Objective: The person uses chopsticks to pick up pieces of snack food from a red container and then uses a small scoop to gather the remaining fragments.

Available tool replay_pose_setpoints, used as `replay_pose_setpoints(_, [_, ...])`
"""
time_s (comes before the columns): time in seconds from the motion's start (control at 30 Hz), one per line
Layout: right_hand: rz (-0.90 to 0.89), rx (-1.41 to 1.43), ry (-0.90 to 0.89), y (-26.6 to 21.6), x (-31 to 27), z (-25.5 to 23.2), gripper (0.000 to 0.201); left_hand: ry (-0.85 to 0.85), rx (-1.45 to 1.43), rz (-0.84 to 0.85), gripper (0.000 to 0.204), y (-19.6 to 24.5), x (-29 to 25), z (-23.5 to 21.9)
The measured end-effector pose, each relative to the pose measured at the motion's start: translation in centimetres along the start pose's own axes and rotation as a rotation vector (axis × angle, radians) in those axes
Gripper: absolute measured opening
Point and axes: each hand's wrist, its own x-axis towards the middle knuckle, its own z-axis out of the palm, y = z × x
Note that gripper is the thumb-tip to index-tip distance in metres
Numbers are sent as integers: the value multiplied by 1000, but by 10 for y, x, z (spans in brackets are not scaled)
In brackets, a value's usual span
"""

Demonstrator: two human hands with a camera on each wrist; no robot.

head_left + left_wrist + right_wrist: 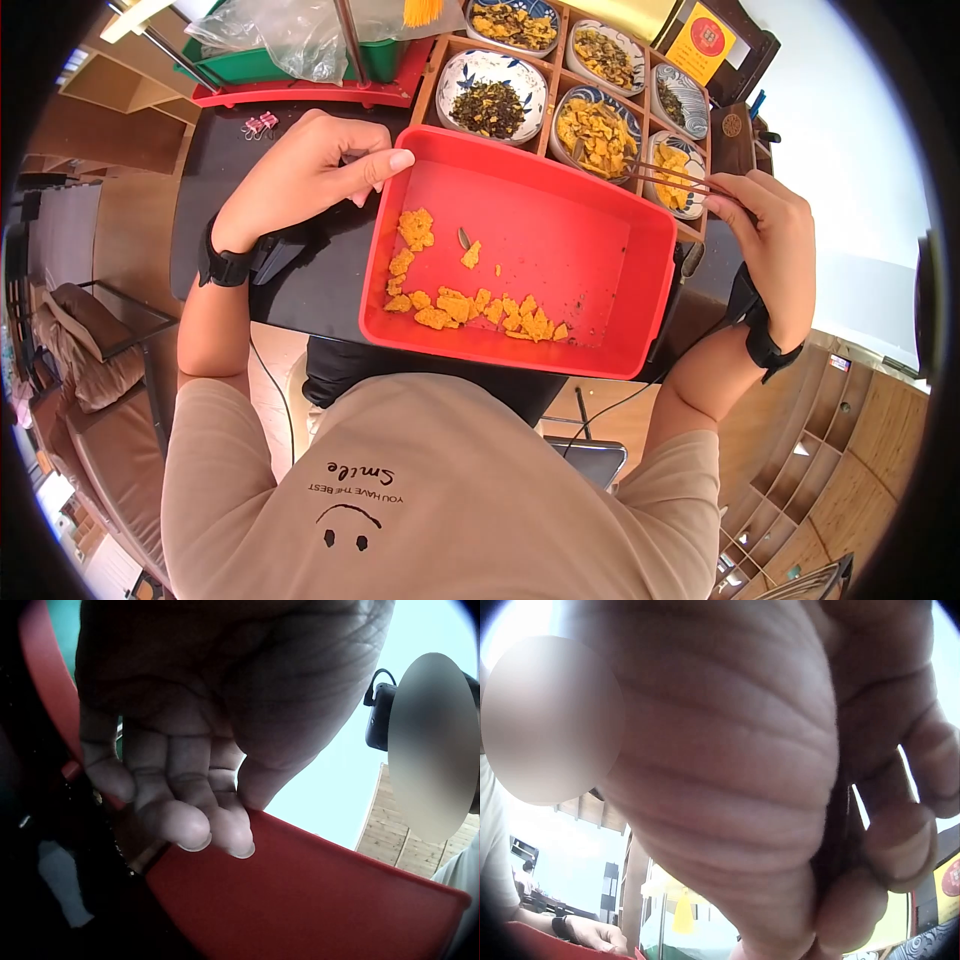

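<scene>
My left hand [318, 165] grips the left far corner of a red plastic bin [520, 185], thumb over the rim. In the left wrist view, its curled fingers [176, 825] lie along the bin's outer wall. Broken orange-yellow pieces [455, 305] lie in the bin, mostly along its near and left sides. My right hand [770, 220] pinches thin brown tweezers [690, 183] between thumb and fingers. Their spread tips reach the edge of a patterned bowl of yellow pieces [597, 135], passing over a smaller bowl of yellow pieces [672, 178]. The right wrist view hides the tweezers.
A wooden divided tray [553, 70] holds several patterned bowls, one with dark dried leaves [487, 108]. Behind my left hand stand a red base [290, 95] and a green container with clear plastic bags [300, 45]. Pink-and-metal clips [260, 124] lie on the black table [225, 200].
</scene>
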Motion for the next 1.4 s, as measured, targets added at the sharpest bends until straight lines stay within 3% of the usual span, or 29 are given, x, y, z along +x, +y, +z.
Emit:
replay_pose_setpoints(0.53, [-27,36,41,0,3,5,22,-2,-11,-5,42,-1,0,0])
replay_pose_setpoints(1.27, [-94,-120,71,-8,2,0,18,-1,8,-2,42,-1,0,1])
replay_pose_setpoints(1.4, [-68,-107,103,-3,-5,-11,17,81,-21,79,47,-5,0,6])
